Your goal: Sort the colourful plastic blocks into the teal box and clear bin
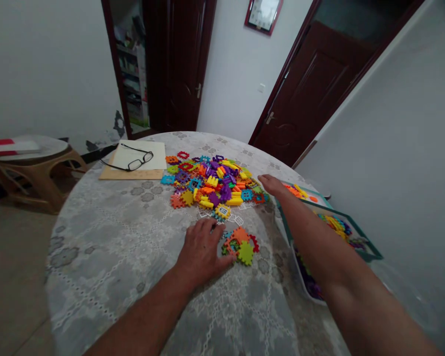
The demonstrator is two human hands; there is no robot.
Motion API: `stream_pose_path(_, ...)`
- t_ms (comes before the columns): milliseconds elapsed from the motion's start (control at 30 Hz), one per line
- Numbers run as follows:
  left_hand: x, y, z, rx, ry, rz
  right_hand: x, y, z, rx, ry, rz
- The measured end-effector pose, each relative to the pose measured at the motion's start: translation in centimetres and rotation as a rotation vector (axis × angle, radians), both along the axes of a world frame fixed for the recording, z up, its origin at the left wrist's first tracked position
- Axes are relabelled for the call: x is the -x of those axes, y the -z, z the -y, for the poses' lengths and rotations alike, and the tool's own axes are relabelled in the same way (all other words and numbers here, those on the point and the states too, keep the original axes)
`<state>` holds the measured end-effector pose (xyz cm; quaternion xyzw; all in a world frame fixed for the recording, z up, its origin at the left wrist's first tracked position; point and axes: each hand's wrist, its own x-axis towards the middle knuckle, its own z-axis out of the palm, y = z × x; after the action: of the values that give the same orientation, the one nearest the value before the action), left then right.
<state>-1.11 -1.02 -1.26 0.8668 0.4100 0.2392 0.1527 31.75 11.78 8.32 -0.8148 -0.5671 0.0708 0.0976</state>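
Note:
My left hand (203, 247) rests on the table with thumb and fingers apart, curved beside a small pile of interlocking plastic building pieces (241, 232). That pile has orange, lime green, red and blue pieces, and its left edge is partly hidden by my fingertips. Farther out, my right hand (271, 185) is stretched along the right side of a big heap of building pieces (222, 183). Its fingers look extended and nothing shows in them, though the far side is hidden. The heap mixes purple, yellow, orange, blue and green pieces, some flat and notched, others chunky.
Black-framed glasses (135, 164) lie on paper over a wooden board (133, 174) at the table's far left. Beneath my right forearm stands a plastic box (300, 272) of pieces, with a green-edged lid or box (367, 249). A stool (40, 168) stands left.

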Motion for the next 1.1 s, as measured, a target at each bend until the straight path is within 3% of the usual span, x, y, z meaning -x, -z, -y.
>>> stream_pose_path(267,0.0,0.3,0.2,0.005,-0.006,0.013,-0.4,3.0,-4.7,0.073,-0.010,-0.084)
stream_pose_path(433,-0.1,0.4,0.2,-0.005,0.001,0.007,0.5,4.4,-4.7,0.091,0.015,-0.088)
stream_pose_path(633,-0.2,0.5,0.2,-0.008,0.008,0.008,2.5,4.7,-0.6,0.096,-0.014,-0.077)
stream_pose_path(833,-0.2,0.1,0.2,-0.037,0.003,-0.012,6.5,4.5,5.0,0.070,-0.036,-0.073)
stream_pose_path(1100,0.0,0.0,0.0,-0.079,0.017,-0.002,11.9,4.7,12.5,-0.084,-0.048,-0.048)
